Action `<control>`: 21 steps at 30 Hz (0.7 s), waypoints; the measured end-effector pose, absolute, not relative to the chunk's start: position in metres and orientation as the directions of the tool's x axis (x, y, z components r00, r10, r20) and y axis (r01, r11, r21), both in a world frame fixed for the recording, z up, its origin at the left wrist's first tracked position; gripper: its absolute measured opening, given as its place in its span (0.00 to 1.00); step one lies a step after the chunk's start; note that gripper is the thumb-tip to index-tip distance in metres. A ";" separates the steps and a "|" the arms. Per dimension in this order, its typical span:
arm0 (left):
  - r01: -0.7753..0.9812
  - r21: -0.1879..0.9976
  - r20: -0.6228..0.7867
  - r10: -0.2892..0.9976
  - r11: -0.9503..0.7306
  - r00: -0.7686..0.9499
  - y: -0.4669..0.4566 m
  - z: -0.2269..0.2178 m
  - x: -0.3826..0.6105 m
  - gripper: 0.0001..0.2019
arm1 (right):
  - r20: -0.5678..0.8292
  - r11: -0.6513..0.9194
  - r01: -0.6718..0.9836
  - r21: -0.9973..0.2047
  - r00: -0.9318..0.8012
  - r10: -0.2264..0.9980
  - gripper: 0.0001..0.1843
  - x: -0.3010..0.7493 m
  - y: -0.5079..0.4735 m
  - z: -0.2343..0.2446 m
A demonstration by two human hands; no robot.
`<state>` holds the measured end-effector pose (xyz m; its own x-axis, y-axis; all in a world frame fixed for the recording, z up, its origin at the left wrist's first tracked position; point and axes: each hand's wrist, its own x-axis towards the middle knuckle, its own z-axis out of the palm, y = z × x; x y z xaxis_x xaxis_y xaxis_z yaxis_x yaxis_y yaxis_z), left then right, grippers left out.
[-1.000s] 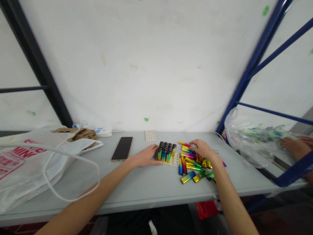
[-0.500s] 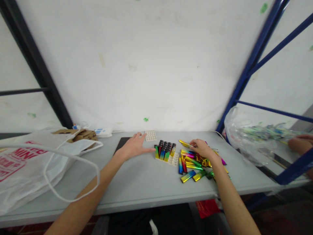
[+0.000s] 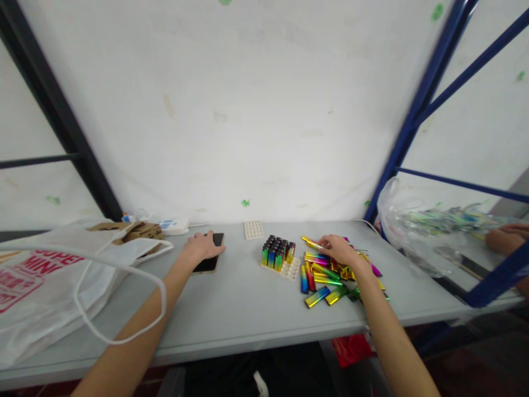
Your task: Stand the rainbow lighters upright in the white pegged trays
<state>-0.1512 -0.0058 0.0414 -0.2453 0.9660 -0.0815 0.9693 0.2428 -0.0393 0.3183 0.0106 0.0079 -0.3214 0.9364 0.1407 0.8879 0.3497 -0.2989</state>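
Note:
My left hand is over a dark phone lying on the table, thumb stretched out to the right and fingers apart, holding nothing. My right hand reaches over a loose pile of shiny multicoloured lighters. Its fingers are closed at the end of a gold lighter; the fingertips are partly hidden. Between the hands, several lighters with black tops stand upright in a white holder tray, whose right-hand holes show. A second white holder tray lies farther back.
A white plastic bag and folded cardboard occupy the left side. A white cable loop hangs in front. At right are a blue metal frame, a clear plastic bag and another person's hand. Behind is a wall.
My left hand has moved left, away from the standing lighters and onto the phone. The lighters, tilted before, now stand straighter. My right hand has barely moved.

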 end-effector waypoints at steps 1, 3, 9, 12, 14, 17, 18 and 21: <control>0.968 -0.029 -0.071 0.965 0.251 -0.252 -0.005 0.040 -0.149 0.41 | 0.139 0.351 0.887 -0.299 -0.323 0.936 0.11 0.318 0.011 0.008; 0.964 -0.009 -0.051 0.962 0.266 -0.267 -0.003 0.039 -0.146 0.41 | 0.141 0.350 0.892 -0.287 -0.322 0.936 0.11 0.317 0.010 0.009; 0.971 0.008 -0.066 0.969 0.239 -0.238 0.002 0.038 -0.150 0.44 | 0.159 0.350 0.894 -0.278 -0.317 0.935 0.11 0.318 0.011 0.010; 0.973 0.040 -0.057 0.972 0.228 -0.226 0.004 0.039 -0.160 0.50 | 0.176 0.362 0.886 -0.291 -0.322 0.930 0.11 0.320 0.012 0.008; 0.971 0.060 -0.049 0.973 0.230 -0.227 0.005 0.040 -0.169 0.53 | 0.178 0.359 0.880 -0.311 -0.317 0.931 0.10 0.321 0.012 0.006; 0.972 0.072 -0.081 0.973 0.223 -0.217 0.006 0.042 -0.180 0.50 | 0.172 0.351 0.868 -0.351 -0.309 0.935 0.10 0.322 0.012 0.004; 0.971 0.075 -0.097 0.971 0.225 -0.218 0.006 0.042 -0.183 0.49 | 0.169 0.349 0.866 -0.358 -0.308 0.936 0.10 0.322 0.012 0.004; 0.965 0.084 -0.109 0.965 0.247 -0.238 0.005 0.043 -0.186 0.48 | 0.162 0.345 0.869 -0.355 -0.306 0.938 0.10 0.321 0.012 0.003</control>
<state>-0.1856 0.0054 0.0430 -0.2377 0.9652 -0.1093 0.9653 0.2472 0.0842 0.3212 0.0117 0.0031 -0.3057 0.9382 0.1623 0.8691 0.3446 -0.3549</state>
